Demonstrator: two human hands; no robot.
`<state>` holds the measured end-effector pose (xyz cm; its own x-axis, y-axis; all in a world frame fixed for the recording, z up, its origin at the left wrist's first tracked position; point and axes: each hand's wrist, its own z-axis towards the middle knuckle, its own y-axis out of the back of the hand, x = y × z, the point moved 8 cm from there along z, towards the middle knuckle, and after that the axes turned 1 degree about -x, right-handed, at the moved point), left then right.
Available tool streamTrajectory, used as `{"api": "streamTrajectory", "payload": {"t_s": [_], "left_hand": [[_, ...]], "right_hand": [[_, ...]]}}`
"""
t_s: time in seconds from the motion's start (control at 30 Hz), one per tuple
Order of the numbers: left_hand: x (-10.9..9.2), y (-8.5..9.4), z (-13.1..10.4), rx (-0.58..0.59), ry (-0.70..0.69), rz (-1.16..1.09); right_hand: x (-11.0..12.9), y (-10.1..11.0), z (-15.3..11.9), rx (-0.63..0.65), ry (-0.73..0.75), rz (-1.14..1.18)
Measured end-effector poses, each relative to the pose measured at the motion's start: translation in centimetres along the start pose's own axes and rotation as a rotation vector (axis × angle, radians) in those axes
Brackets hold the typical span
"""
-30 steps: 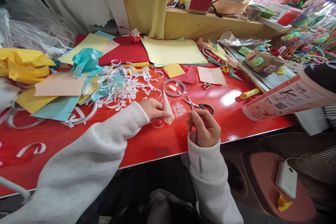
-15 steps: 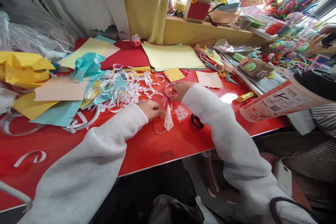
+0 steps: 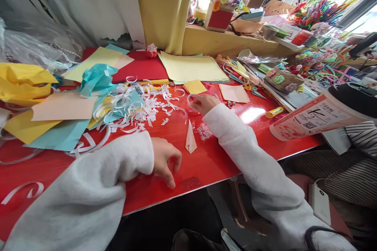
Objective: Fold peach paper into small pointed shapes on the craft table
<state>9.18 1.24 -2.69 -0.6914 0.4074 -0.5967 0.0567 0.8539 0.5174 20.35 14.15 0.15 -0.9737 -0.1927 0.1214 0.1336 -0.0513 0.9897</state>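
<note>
My left hand hovers over the red table near its front edge, thumb and fingers apart with nothing between them. To its right lies a folded peach paper piece, long and pointed, with a pale strip down its middle. Beyond that piece my right hand has its fingers closed at the edge of a thin white ring; whether this is a tape roll or a curled strip I cannot tell. A heap of white curled paper strips lies to the left of the ring.
Pale yellow sheets, a small yellow square and a peach square lie behind my hands. A large tumbler leans at the right, beside a yellow glue stick. Coloured papers crowd the left side.
My left hand has moved back toward the table's front edge, and its fingers have spread. A thin curl beside the folded paper is gone from there. The black ring-shaped handle no longer shows.
</note>
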Motion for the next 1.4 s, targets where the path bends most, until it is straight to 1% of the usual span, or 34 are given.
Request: {"api": "streamTrajectory", "payload": {"t_s": [0.07, 0.13, 0.2, 0.23, 0.3, 0.37, 0.43, 0.47, 0.5, 0.53, 0.6, 0.63, 0.7, 0.73, 0.8, 0.83, 0.9, 0.93, 1.0, 1.03, 1.07, 1.1, 1.13, 1.17, 1.2, 1.23, 1.3, 1.33, 1.4], "left_hand": [[-0.5, -1.3, 0.2, 0.104, -0.028, -0.015], [-0.7, -2.1, 0.2, 0.179, -0.016, -0.087], [-0.5, -2.3, -0.1, 0.221, 0.029, -0.168], [-0.3, -2.2, -0.3, 0.222, 0.049, -0.192], [-0.3, -1.6, -0.8, 0.19, 0.046, -0.193], [-0.6, -1.3, -1.0, 0.157, -0.012, -0.162], [-1.0, -1.7, -1.1, 0.148, -0.037, -0.109], [-0.9, -2.0, -1.0, 0.145, -0.009, -0.071], [-1.0, -2.4, -0.9, 0.143, 0.014, -0.008], [-1.5, -2.3, -0.7, 0.084, -0.012, 0.053], [-1.8, -2.9, -0.5, 0.079, -0.013, 0.153], [-1.8, -2.8, -0.5, 0.049, -0.008, 0.198], [-1.4, -2.4, -0.5, 0.007, -0.022, 0.199], [-0.6, -2.0, -0.6, 0.003, 0.015, 0.205], [1.6, 0.7, -1.1, -0.203, 0.129, 0.247], [2.7, 2.3, -1.6, -0.335, 0.186, 0.27], [5.2, 5.5, -3.3, -0.608, 0.397, 0.298], [6.0, 6.8, -4.3, -0.75, 0.481, 0.324], [6.6, 8.5, -5.8, -0.967, 0.583, 0.368], [6.7, 9.0, -6.5, -1.073, 0.642, 0.371], [6.4, 9.3, -7.1, -1.185, 0.663, 0.365], [6.0, 9.5, -7.5, -1.279, 0.641, 0.339], [5.2, 9.7, -7.7, -1.369, 0.551, 0.296], [4.5, 9.7, -7.7, -1.43, 0.417, 0.217], [3.6, 9.6, -7.5, -1.446, 0.247, 0.11], [2.9, 9.4, -7.1, -1.413, 0.078, -0.023], [1.6, 8.7, -5.9, -1.256, -0.197, -0.281], [1.0, 8.3, -5.7, -1.215, -0.282, -0.336], [0.3, 7.8, -5.6, -1.2, -0.342, -0.339]], "right_hand": [[-1.0, 1.4, -0.3, -0.147, -0.077, 0.07], [-1.8, 2.8, -0.8, -0.297, -0.145, 0.177], [-2.5, 3.8, -1.2, -0.405, -0.184, 0.394], [-2.8, 3.9, -1.3, -0.428, -0.193, 0.553], [-3.2, 3.7, -1.0, -0.418, -0.186, 0.921], [-3.0, 3.4, -0.6, -0.364, -0.145, 1.264], [-2.7, 3.3, -0.3, -0.319, -0.097, 1.521], [-2.6, 3.2, -0.3, -0.303, -0.084, 1.619], [-2.5, 3.2, -0.3, -0.286, -0.08, 1.693], [-2.3, 3.1, -0.3, -0.274, -0.084, 1.742], [-2.0, 3.2, -0.4, -0.262, -0.092, 1.774], [-1.8, 3.3, -0.5, -0.254, -0.096, 1.764], [-1.3, 3.6, -0.6, -0.223, -0.093, 1.724], [-1.1, 3.8, -0.6, -0.211, -0.083, 1.704], [-0.5, 4.2, -0.9, -0.191, -0.033, 1.694], [-0.1, 4.4, -1.0, -0.179, 0.002, 1.71], [0.6, 4.4, -1.3, -0.13, 0.073, 1.772], [1.0, 4.3, -1.4, -0.095, 0.102, 1.808], [1.8, 4.0, -1.6, -0.026, 0.144, 1.87], [2.2, 3.8, -1.7, 0.009, 0.158, 1.891], [2.5, 3.5, -1.7, 0.039, 0.166, 1.908], [2.8, 3.3, -1.8, 0.063, 0.168, 1.919], [3.1, 3.0, -1.8, 0.083, 0.162, 1.924], [3.3, 2.8, -1.8, 0.093, 0.152, 1.922], [3.5, 2.5, -1.8, 0.098, 0.138, 1.914], [3.6, 2.1, -1.8, 0.101, 0.126, 1.899], [4.0, 1.3, -1.9, 0.111, 0.108, 1.847], [4.2, 1.0, -1.9, 0.107, 0.102, 1.815], [4.3, 0.4, -1.9, 0.077, 0.085, 1.755]]}}
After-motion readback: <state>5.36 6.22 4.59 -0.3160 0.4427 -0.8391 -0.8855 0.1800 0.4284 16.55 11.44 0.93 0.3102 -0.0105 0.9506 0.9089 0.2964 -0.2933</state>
